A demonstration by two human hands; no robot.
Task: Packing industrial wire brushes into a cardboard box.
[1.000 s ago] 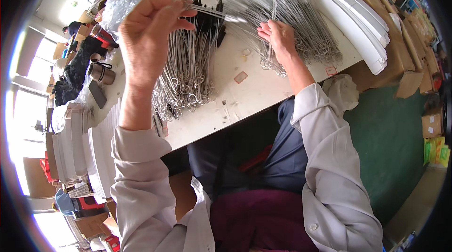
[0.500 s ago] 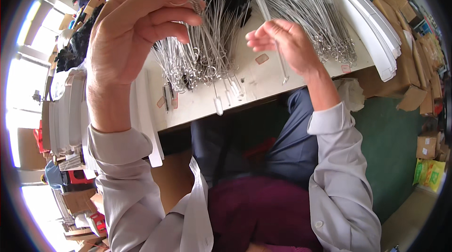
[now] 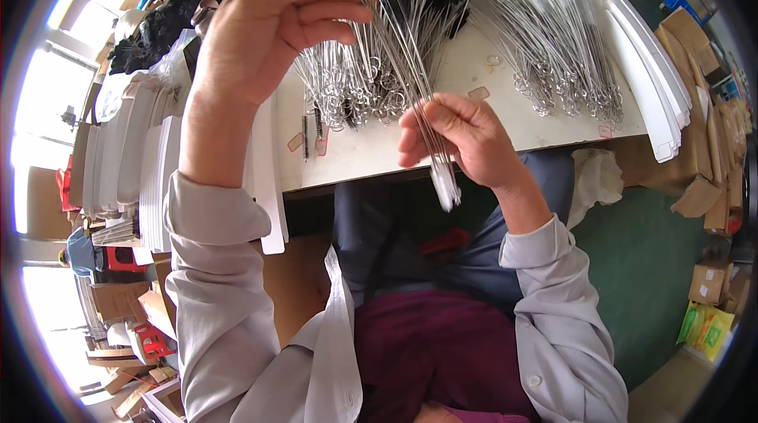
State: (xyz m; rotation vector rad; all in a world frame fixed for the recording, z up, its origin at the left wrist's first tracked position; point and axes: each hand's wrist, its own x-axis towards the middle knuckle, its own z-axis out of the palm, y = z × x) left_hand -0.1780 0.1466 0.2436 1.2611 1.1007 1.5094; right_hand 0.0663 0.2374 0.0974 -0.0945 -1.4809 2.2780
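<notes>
A small bundle of thin wire brushes [image 3: 412, 56] slants down between my hands, with loops at its upper end and white bristle tips at its lower end. My left hand [image 3: 272, 40], raised at the upper left, is closed on the looped end; its fingertips are partly hidden. Lower down, my right hand [image 3: 478, 139] pinches the wires just above the white bristles, out past the table's front edge. Behind the bundle lies a heap of black-bristled wire brushes [image 3: 339, 79], its loops toward me. A second heap of looped wire brushes [image 3: 549, 40] lies to the right.
Long white trays or strips [image 3: 647, 75] are stacked at the table's right side, beside cardboard boxes [image 3: 707, 131]. More white pieces [image 3: 126, 162] stand at the left. Two small dark brushes [image 3: 305, 139] and small reddish-edged tags lie on the white table [image 3: 355, 158].
My right hand has lowered and taken hold of the bundle near its white tips. The bundle now slants to the right. The black-tipped brush at my right hand no longer shows separately.
</notes>
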